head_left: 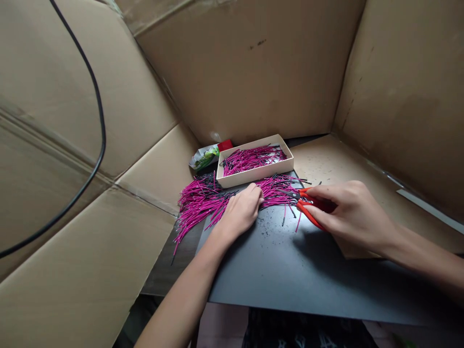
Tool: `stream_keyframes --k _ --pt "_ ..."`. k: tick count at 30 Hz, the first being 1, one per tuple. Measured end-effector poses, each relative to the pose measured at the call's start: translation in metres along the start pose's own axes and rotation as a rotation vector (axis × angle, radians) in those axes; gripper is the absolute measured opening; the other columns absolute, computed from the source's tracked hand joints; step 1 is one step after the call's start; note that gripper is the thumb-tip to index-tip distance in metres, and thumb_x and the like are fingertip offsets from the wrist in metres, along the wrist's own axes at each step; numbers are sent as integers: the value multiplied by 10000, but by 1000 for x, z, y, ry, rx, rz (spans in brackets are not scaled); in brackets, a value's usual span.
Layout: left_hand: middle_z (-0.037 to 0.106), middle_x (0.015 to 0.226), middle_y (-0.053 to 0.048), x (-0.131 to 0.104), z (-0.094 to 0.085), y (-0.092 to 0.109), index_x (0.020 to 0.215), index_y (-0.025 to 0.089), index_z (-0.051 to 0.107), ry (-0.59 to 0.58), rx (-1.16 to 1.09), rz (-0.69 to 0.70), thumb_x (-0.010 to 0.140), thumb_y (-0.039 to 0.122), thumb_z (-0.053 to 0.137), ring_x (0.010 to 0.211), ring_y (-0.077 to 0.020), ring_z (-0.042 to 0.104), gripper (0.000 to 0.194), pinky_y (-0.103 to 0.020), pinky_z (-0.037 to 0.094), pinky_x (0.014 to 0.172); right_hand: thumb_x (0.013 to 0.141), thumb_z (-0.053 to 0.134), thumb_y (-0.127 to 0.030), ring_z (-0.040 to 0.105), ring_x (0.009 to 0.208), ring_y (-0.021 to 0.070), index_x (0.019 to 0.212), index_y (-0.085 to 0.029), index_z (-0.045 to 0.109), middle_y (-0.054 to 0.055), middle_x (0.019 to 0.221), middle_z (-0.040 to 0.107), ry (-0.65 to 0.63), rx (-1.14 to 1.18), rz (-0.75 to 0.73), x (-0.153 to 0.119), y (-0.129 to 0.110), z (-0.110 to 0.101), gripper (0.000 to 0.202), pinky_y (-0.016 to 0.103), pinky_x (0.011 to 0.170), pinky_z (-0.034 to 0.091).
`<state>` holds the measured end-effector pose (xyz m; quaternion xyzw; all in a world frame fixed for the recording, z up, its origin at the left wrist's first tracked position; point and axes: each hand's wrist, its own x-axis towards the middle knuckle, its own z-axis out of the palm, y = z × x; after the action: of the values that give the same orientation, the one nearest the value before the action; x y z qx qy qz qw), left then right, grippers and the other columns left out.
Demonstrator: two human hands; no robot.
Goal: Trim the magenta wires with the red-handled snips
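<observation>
My right hand [348,208] is closed around the red handles of a pair of cutters [308,205], whose dark jaws point left at the wires. My left hand [246,205] rests in the pile with its fingers curled; whatever they pinch is hidden. Short magenta wires [199,203] with black ends lie heaped on both sides of this hand. Just behind it, a cream open box [253,175] holds more of the same magenta wires [250,158]. A few loose wires lie below the cutter jaws.
Tall cardboard panels [253,72] enclose the grey work surface [268,270] at the back and sides. A green and red packet [206,155] sits behind the box. Flat cardboard [326,159] lies at right. A black cable [97,96] hangs at left. Small dark scraps dot the surface.
</observation>
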<state>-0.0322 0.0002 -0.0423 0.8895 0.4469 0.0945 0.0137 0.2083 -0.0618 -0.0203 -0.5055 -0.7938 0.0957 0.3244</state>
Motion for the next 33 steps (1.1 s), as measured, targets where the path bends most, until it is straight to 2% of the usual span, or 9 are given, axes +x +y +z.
stream_keyframes --k 7,12,17,23,33 --pt "569 1022 -42 -1 -2 -1 942 217 531 -57 -82 7 927 231 477 867 -177 572 59 -287 457 746 857 554 -339 526 533 131 877 -168 709 28 640 650 -13 0 -2 -1 1 0 232 276 528 367" --pt "583 966 -35 0 3 0 891 208 527 -42 -73 -12 907 176 476 842 -178 570 63 -289 456 725 857 554 -345 499 519 127 861 -169 713 21 608 629 -26 3 -3 0 2 1 237 276 518 359" --pt "585 936 -37 1 4 -1 860 196 526 12 -74 1 904 161 474 814 -169 559 76 -280 448 688 863 551 -346 495 517 121 861 -170 708 21 609 629 -25 -8 -8 -1 2 0 237 272 513 348" --pt "595 898 -35 2 -2 0 851 182 557 116 -173 -6 906 167 499 814 -162 564 81 -292 457 731 862 555 -330 518 537 127 870 -176 696 26 644 651 -26 1 -15 -1 2 -1 209 272 531 363" --pt "630 781 -17 4 -17 1 784 154 600 259 -391 -125 859 173 527 689 -126 552 106 -251 430 621 853 563 -339 508 526 121 857 -176 704 22 630 645 -34 16 12 0 0 -2 216 270 527 351"
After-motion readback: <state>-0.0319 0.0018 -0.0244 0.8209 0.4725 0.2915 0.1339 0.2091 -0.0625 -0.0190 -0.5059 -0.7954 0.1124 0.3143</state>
